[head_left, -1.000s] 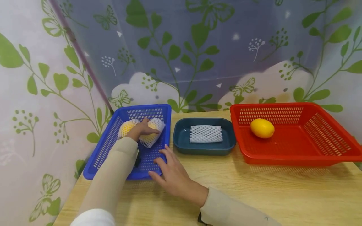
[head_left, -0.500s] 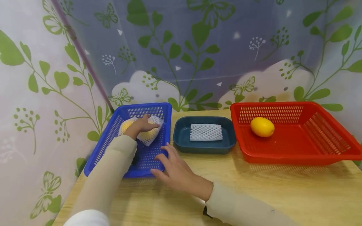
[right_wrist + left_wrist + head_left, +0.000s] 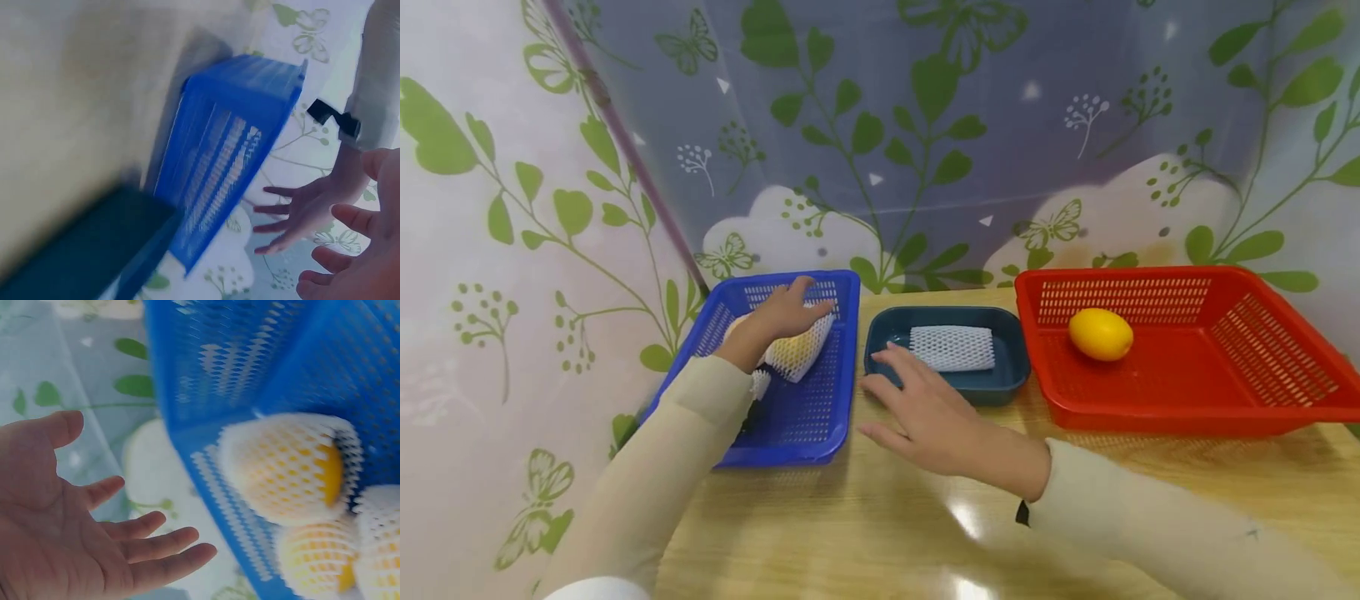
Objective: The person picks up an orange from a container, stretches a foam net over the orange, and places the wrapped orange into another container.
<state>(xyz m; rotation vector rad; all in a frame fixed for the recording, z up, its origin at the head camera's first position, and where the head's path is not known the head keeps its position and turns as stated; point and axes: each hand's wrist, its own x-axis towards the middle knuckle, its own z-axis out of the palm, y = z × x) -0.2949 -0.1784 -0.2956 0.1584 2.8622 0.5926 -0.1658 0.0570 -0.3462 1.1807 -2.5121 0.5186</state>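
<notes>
My left hand (image 3: pixel 782 317) hovers over the blue basket (image 3: pixel 831 417), its fingers spread and holding nothing. Below it lie yellow fruits (image 3: pixel 801 350) in white foam nets. The left wrist view shows the hand (image 3: pixel 81 537) apart from one netted fruit (image 3: pixel 281 469) and others beside it. My right hand (image 3: pixel 932 417), fingers loosely extended, is over the near left edge of the dark teal dish (image 3: pixel 977 396). A white foam net sleeve (image 3: pixel 953 348) lies flat in that dish. In the right wrist view the right hand (image 3: pixel 362 237) also grips nothing.
At the right stands a red basket (image 3: pixel 1195 421) with a yellow oval fruit (image 3: pixel 1101 335) in it. All the containers stand on a wooden table (image 3: pixel 925 533), against a leaf-patterned curtain (image 3: pixel 850 167). The blue basket's raised walls surround the netted fruits.
My left hand has lifted slightly from the netted fruits. My right hand has moved right, from the blue basket's near right corner to the teal dish.
</notes>
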